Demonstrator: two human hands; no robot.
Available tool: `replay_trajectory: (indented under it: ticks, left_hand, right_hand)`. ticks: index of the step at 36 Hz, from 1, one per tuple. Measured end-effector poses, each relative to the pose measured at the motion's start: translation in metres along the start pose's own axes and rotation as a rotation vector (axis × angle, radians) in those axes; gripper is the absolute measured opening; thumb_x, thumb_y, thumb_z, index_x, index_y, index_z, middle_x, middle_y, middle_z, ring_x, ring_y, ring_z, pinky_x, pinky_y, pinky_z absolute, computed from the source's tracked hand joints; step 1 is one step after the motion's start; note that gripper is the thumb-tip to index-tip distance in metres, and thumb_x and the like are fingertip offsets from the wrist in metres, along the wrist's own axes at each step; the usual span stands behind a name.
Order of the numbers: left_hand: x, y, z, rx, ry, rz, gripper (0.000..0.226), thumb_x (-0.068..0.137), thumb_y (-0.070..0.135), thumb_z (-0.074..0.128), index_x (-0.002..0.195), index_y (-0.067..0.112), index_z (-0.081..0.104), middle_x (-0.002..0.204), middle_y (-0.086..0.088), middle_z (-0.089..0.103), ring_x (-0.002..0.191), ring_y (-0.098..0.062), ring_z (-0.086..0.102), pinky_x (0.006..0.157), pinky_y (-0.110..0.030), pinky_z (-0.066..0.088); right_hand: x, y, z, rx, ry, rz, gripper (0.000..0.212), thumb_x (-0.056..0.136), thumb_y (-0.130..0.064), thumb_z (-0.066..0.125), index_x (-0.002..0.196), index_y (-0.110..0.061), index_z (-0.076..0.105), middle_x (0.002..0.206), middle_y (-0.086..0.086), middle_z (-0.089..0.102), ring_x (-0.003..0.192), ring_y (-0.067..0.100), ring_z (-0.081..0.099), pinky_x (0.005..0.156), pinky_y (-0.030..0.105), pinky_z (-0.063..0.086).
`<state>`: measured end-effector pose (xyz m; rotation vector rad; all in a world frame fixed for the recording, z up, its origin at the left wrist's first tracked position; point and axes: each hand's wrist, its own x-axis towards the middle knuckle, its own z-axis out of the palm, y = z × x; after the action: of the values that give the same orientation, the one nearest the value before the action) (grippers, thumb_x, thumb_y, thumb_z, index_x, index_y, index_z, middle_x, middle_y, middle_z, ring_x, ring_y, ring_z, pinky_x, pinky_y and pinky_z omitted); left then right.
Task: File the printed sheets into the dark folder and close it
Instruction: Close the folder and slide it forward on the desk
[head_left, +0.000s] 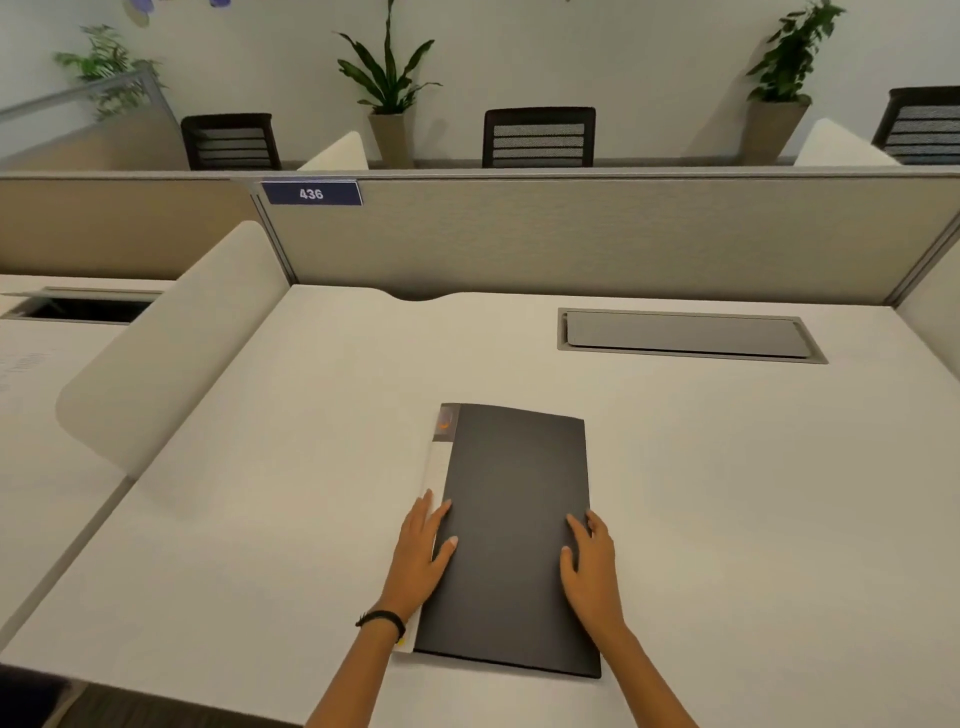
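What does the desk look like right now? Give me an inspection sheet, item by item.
Surface: white desk, with a closed grey hatch set in at the far right.
Job's things: dark folder lies closed and flat; printed sheets stick out along its left edge.
Clutter: nothing seen.
Hands: left hand rests flat on the folder's left edge; right hand rests flat on its right side; neither grips.
Cables: nothing seen.
Surroundings: grey partition with a plate marked 436; chairs and potted plants behind it.

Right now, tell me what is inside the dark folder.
Pale sheets poke out along the left edge of the closed dark folder; its cover hides the rest.
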<state>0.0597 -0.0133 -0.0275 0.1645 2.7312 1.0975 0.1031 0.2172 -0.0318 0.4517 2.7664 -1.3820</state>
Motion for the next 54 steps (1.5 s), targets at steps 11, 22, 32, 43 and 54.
replay_trajectory:
  ticks: [11,22,32,43,54]
  left_hand:
    - [0.001,-0.012,0.019,0.169,0.148,0.042,0.055,0.094,0.040,0.042,0.143,0.029,0.022,0.156,0.003,0.016,0.145,-0.016,0.011,0.113,-0.028,0.013]
    - [-0.004,-0.009,0.021,0.099,0.263,0.003,0.064,0.090,0.040,0.051,0.144,0.025,0.020,0.156,-0.002,0.015,0.141,-0.021,0.021,0.113,-0.037,0.023]
    - [-0.006,-0.004,0.015,-0.077,0.366,-0.214,0.051,0.085,0.037,0.060,0.127,0.013,0.045,0.116,-0.009,0.052,0.102,-0.019,0.048,0.088,-0.029,0.045]
    - [-0.013,-0.005,-0.002,-0.148,0.249,-0.299,0.032,0.086,0.036,0.060,0.103,0.008,0.060,0.089,-0.005,0.060,0.076,-0.018,0.056,0.063,-0.020,0.049]
    - [-0.025,0.013,-0.010,-0.422,0.150,-0.394,0.034,0.090,0.037,0.054,0.113,0.015,0.043,0.110,-0.008,0.057,0.099,-0.030,0.059,0.088,-0.041,0.051]
  right_hand:
    - [0.000,0.021,0.015,-0.213,0.014,-0.120,0.048,0.096,-0.017,0.039,0.143,-0.015,0.027,0.154,0.002,0.024,0.142,0.018,0.020,0.114,0.025,0.017]
    - [0.002,0.028,0.018,-0.199,0.018,-0.132,0.048,0.096,-0.018,0.039,0.143,-0.018,0.027,0.154,0.000,0.023,0.143,0.017,0.019,0.113,0.024,0.015]
    - [0.002,0.030,0.019,-0.187,0.014,-0.136,0.048,0.096,-0.019,0.039,0.143,-0.018,0.026,0.154,0.000,0.023,0.143,0.017,0.018,0.112,0.023,0.013]
    - [0.002,0.029,0.018,-0.165,0.018,-0.147,0.045,0.096,-0.014,0.038,0.141,-0.015,0.030,0.153,0.002,0.025,0.142,0.017,0.019,0.112,0.022,0.012]
    - [-0.001,0.025,0.016,-0.060,0.075,-0.111,0.043,0.095,-0.007,0.040,0.137,-0.011,0.037,0.150,0.005,0.031,0.139,0.019,0.028,0.113,0.027,0.021]
